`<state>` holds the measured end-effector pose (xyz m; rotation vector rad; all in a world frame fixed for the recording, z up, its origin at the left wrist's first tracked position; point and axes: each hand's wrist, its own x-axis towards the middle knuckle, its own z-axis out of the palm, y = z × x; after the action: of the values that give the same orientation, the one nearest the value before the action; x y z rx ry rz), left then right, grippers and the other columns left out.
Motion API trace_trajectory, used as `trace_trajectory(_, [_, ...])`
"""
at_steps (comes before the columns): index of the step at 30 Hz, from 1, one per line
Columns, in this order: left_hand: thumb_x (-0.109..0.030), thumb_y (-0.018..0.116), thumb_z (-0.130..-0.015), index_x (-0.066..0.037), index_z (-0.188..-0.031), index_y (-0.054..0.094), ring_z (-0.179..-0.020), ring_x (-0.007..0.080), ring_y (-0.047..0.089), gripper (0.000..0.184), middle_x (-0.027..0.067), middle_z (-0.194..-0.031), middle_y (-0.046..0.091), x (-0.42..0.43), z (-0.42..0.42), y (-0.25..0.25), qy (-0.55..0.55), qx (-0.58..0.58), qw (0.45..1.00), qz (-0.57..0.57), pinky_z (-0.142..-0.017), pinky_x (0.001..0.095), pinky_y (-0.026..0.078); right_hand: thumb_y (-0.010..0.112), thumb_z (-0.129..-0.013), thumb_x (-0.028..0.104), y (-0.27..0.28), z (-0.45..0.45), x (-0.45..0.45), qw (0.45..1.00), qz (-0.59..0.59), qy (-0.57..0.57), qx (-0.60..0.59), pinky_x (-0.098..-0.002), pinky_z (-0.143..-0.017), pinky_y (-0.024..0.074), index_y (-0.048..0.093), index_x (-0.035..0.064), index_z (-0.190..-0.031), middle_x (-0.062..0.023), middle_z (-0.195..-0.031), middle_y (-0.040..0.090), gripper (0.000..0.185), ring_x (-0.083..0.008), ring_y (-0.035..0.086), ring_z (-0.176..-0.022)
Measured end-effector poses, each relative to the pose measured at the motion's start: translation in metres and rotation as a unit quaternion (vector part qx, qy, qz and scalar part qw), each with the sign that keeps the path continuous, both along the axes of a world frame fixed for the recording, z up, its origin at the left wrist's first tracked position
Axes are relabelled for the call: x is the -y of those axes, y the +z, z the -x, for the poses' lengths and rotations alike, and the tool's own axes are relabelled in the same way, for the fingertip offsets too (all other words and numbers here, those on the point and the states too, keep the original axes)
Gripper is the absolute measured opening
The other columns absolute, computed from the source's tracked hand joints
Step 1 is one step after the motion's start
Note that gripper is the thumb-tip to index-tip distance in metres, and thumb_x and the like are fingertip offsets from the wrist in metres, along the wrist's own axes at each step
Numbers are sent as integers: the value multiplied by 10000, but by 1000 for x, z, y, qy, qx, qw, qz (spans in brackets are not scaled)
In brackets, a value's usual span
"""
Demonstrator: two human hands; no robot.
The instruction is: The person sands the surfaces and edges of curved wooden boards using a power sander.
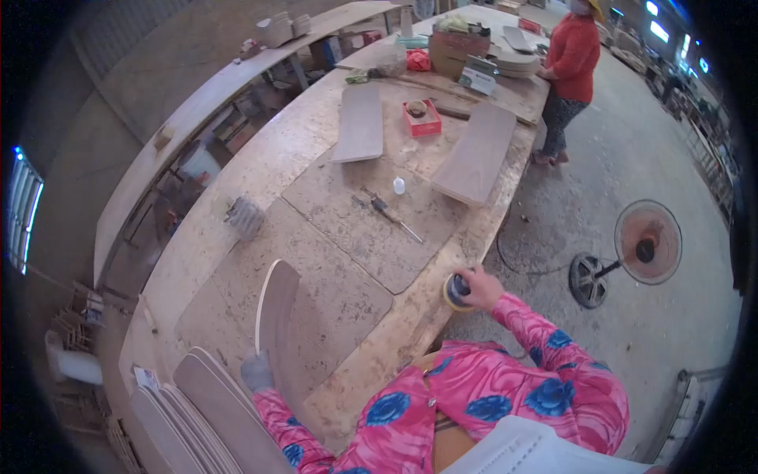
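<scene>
My left hand [257, 371], in a grey glove, grips the lower end of a curved wooden panel [279, 304], which stands tilted on its edge above the worktable. My right hand [481, 288] is bare and wrapped round a dark, round palm sander [455, 292] at the table's right edge. The sander is apart from the panel. Close to my left arm, a stack of similar curved panels [185, 419] leans at the table's near left. A screwdriver-like tool [392, 215] and a small white bottle [399, 186] lie further up the table.
Two more wooden panels [360, 122] [478, 154] flank a red box [422, 118]. A grey block-like object [245, 218] sits at left. Cardboard box [458, 49] at the far end; a person in red [574, 59] stands beside it. A pedestal fan [647, 241] stands on the right floor.
</scene>
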<state>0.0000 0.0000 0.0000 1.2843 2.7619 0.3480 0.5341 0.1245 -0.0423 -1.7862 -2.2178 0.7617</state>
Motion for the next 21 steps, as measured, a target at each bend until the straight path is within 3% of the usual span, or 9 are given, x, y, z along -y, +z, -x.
trace_trajectory(2, [-381, 606, -800, -57, -876, 642, -752, 375, 624, 334, 216, -791, 634, -25, -28, -1, -35, 4, 998, -48, -675, 465, 470, 703, -659, 218, 18, -22, -2, 997, -38, -60, -8, -454, -706, 528, 492, 285, -1230, -199, -1113, 480, 612, -406, 622, -827])
trace_trajectory(3, [-381, 606, -800, -57, -876, 642, -752, 375, 624, 334, 216, -791, 634, -19, 2, 16, -42, -14, 998, -34, -675, 465, 470, 703, -659, 218, 11, 10, 14, 997, -23, -67, -26, -454, -706, 528, 492, 285, -1230, -199, -1113, 480, 612, -406, 622, -827])
trace_trajectory(6, [-368, 597, -807, -46, -833, 634, -731, 378, 617, 325, 212, -764, 627, -75, -32, 1, -71, 13, 995, -62, -648, 464, 463, 699, -663, 221, 16, -18, -23, 997, -45, -61, 2, -458, -706, 523, 496, 279, -1224, -197, -1085, 488, 600, -403, 618, -823])
trace_trajectory(11, [-362, 588, -803, -35, -812, 636, -721, 373, 620, 331, 210, -758, 625, -161, -87, 12, -139, 19, 989, -54, -631, 459, 461, 679, -691, 241, 11, -35, -82, 998, -55, 1, -22, -467, -731, 518, 490, 265, -1232, -191, -1033, 513, 573, -404, 610, -858])
trace_trajectory(14, [-361, 589, -804, -40, -853, 653, -726, 372, 622, 331, 207, -763, 627, -204, -118, 8, -151, -24, 986, -63, -628, 450, 464, 660, -718, 252, -27, -52, -128, 994, -66, 82, -20, -457, -723, 519, 496, 260, -1233, -201, -1060, 508, 541, -396, 606, -855])
trace_trajectory(17, [-377, 580, -826, -45, -895, 664, -683, 357, 615, 350, 209, -769, 628, -232, -133, -10, -133, -9, 987, -91, -605, 440, 453, 630, -736, 212, -48, -60, -155, 983, -87, 132, -91, -455, -747, 503, 499, 224, -1240, -198, -1062, 514, 521, -388, 579, -940])
trace_trajectory(21, [-488, 497, -904, 2, -909, 655, -604, 318, 574, 515, 249, -737, 606, -237, -121, -20, -37, 43, 995, -85, -577, 418, 430, 645, -733, 219, -36, -73, -161, 983, -45, 146, -105, -443, -747, 506, 491, 224, -1250, -198, -1122, 519, 540, -380, 595, -927])
